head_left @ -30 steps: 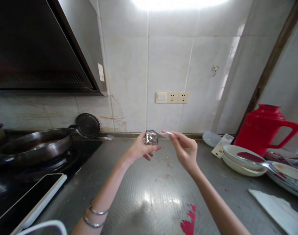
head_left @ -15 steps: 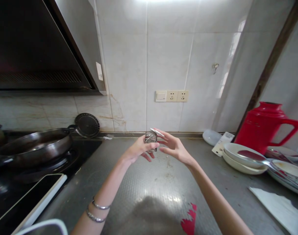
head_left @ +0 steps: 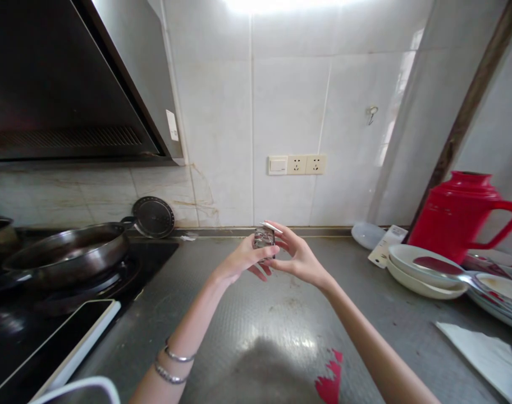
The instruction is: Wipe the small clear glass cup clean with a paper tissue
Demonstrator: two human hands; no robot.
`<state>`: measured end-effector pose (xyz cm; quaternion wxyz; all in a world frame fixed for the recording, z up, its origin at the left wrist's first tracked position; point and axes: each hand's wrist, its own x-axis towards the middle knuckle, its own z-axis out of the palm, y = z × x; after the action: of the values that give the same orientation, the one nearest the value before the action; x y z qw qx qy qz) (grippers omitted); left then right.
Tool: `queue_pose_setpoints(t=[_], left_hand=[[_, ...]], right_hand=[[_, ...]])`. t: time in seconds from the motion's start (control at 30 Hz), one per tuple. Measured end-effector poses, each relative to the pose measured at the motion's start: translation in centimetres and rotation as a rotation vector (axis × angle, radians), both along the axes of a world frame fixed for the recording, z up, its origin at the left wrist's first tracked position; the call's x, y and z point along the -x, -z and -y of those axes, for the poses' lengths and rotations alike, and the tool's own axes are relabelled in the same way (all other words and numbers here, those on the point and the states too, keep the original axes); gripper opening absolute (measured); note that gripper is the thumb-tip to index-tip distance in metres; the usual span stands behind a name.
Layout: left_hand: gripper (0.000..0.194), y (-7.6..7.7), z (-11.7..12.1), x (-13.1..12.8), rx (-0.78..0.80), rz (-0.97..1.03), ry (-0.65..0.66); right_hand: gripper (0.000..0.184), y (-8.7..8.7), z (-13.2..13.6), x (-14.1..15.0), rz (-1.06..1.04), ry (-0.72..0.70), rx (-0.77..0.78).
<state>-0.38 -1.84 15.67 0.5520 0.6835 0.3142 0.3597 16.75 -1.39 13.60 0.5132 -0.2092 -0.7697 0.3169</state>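
My left hand [head_left: 242, 259] grips a small shiny silver foil packet [head_left: 263, 238] above the steel counter [head_left: 281, 336]. My right hand [head_left: 297, 255] meets it from the right, fingers closed on the packet's top edge, where a thin white strip [head_left: 270, 226] sticks out. Both hands hover in the air at the middle of the view, in front of the tiled wall. Two bracelets [head_left: 174, 365] ring my left wrist.
A dark pan [head_left: 66, 255] sits on the stove at left, a round lid [head_left: 154, 216] leaning behind it. A tablet [head_left: 58, 345] lies at lower left. Bowls with a spoon [head_left: 424, 269], a red jug [head_left: 466, 216], and paper [head_left: 483, 356] fill the right. Red scrap [head_left: 329, 381] lies near.
My right hand moved left from pulling the white strip away and closed back in against the packet. The left hand stayed almost still with the packet.
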Motion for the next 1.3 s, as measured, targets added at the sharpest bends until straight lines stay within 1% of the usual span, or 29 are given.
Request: queue_pose_setpoints(t=[0.07,0.1,0.2,0.27,0.3,0.37,0.47,0.5,0.57,0.7,0.87,1.0,1.13,1.23,1.3], left_hand=[[0.059,-0.1,0.1,0.2,0.005,0.0,0.034],[0.067,-0.2,0.2,0.3,0.007,-0.004,0.055],[0.101,-0.1,0.5,0.2,-0.004,-0.069,0.071],[0.121,0.2,0.6,0.0,-0.05,-0.137,0.02],[0.127,0.3,0.6,-0.2,-0.095,-0.169,-0.024],[0.131,0.7,0.6,-0.3,-0.232,-0.249,-0.152],[0.13,0.9,0.4,-0.2,-0.447,-0.424,-0.359],[0.13,0.8,0.3,0.0,-0.498,-0.465,-0.399],[0.129,0.6,0.2,0.2,-0.575,-0.489,-0.425],[0.122,0.3,0.2,0.5,-0.682,-0.449,-0.391],[0.101,0.4,-0.2,0.5,-0.801,-0.41,-0.319],[0.092,0.6,-0.6,0.5,-0.834,-0.316,-0.297],[0.086,0.5,-0.6,0.4,-0.829,-0.255,-0.315],[0.086,0.4,-0.4,0.3,-0.794,-0.257,-0.311],[0.087,0.4,-0.3,0.2,-0.799,-0.263,-0.3]], right_hand=[[0.071,0.0,-0.1,-0.1,-0.031,-0.006,0.023],[0.07,0.0,-0.1,-0.1,-0.057,-0.005,0.041],[0.068,-0.2,-0.3,-0.2,-0.146,0.009,0.127],[0.067,-0.3,-0.4,-0.3,-0.189,0.024,0.187],[0.066,-0.4,-0.4,-0.3,-0.202,0.031,0.213],[0.065,-0.5,-0.4,-0.3,-0.216,0.041,0.267],[0.062,-0.6,-0.2,-0.2,-0.213,0.032,0.357],[0.061,-0.6,-0.1,-0.2,-0.211,0.025,0.383],[0.06,-0.7,0.2,0.0,-0.215,0.015,0.425],[0.056,-0.9,0.6,0.0,-0.228,-0.009,0.463],[0.055,-1.2,0.9,0.2,-0.201,-0.008,0.423],[0.054,-1.1,0.9,0.3,-0.194,0.013,0.397],[0.047,-1.1,0.5,0.3,-0.257,0.01,0.436],[0.048,-1.3,0.4,0.1,-0.251,0.079,0.429],[0.046,-1.4,0.4,-0.1,-0.207,0.183,0.358]])
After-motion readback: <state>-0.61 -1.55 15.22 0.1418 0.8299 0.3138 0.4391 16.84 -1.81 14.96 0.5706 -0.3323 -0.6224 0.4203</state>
